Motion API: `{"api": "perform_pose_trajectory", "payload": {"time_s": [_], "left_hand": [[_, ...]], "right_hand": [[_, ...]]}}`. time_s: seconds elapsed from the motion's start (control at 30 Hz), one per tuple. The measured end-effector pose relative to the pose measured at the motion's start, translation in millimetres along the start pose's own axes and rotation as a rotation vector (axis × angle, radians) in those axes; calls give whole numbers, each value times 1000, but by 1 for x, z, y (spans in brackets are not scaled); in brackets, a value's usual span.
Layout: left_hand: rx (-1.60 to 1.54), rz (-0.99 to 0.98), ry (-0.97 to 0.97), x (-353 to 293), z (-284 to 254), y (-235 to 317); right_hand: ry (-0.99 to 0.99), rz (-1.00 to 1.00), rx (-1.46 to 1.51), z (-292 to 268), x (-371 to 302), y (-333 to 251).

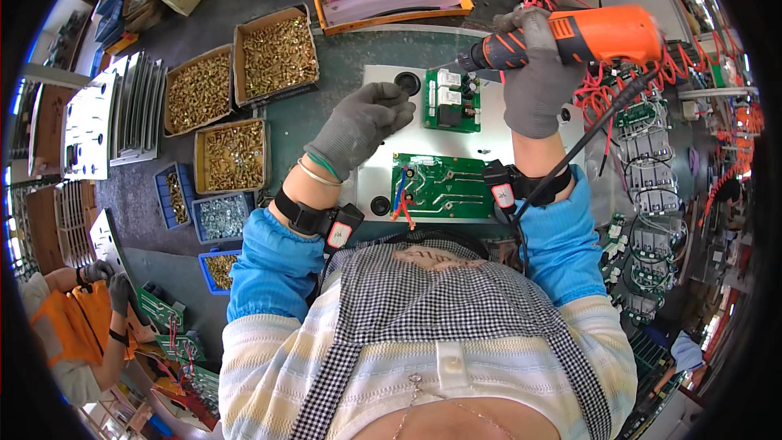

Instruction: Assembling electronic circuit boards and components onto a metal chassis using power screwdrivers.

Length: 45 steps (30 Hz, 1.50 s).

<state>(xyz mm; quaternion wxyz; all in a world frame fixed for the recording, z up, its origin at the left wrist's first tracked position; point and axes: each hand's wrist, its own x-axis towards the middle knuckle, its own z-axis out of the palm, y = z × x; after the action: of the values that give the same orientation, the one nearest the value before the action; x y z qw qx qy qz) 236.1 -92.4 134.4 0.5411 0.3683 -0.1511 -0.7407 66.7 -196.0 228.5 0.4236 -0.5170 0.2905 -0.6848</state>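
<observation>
The left hand (358, 126) covers part of the white metal plate (383, 171) — whether the fingers pinch a screw cannot be told. The electric screwdriver (570, 39) hides its bit tip against the small circuit board (450, 99). The co-worker (77, 318) at lower left is cut off by the dark rim.

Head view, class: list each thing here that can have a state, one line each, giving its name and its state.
Left hand: gloved, fingers curled, resting on the white plate.
Right hand: gloved, closed around the orange electric screwdriver.
Orange electric screwdriver: held level, tip toward the upper circuit board.
Upper circuit board: flat on the white plate.
Lower circuit board: flat, wires attached.
White plate: lying flat.
Screw boxes: open, full.
</observation>
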Motion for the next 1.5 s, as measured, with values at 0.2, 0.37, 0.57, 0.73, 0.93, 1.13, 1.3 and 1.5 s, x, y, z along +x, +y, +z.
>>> {"api": "perform_pose_trajectory", "payload": {"time_s": [0.2, 0.37, 0.57, 0.73, 0.93, 1.13, 1.3, 1.5], "left_hand": [[-65, 14, 44, 0, -4, -7], [-55, 31, 90, 0, 1, -6], [38, 20, 55, -8, 2, -5], [84, 38, 67, -12, 5, 0], [-11, 59, 42, -10, 6, 0], [-75, 10, -48, -10, 8, -3], [218, 127, -30, -16, 10, -7], [440, 309, 16, -21, 14, -11]], "right_hand": [[-154, 10, -145, 4, 7, -1], [-523, 47, -180, 23, 17, -2], [-485, 24, -217, 37, 23, 14], [-450, 126, -42, 26, 28, -7], [-462, 159, 485, 6, 12, -40], [-241, 104, 462, 0, -10, -44], [-132, 138, 471, -4, -14, -49], [-39, 286, 419, -11, -15, -54]]}}
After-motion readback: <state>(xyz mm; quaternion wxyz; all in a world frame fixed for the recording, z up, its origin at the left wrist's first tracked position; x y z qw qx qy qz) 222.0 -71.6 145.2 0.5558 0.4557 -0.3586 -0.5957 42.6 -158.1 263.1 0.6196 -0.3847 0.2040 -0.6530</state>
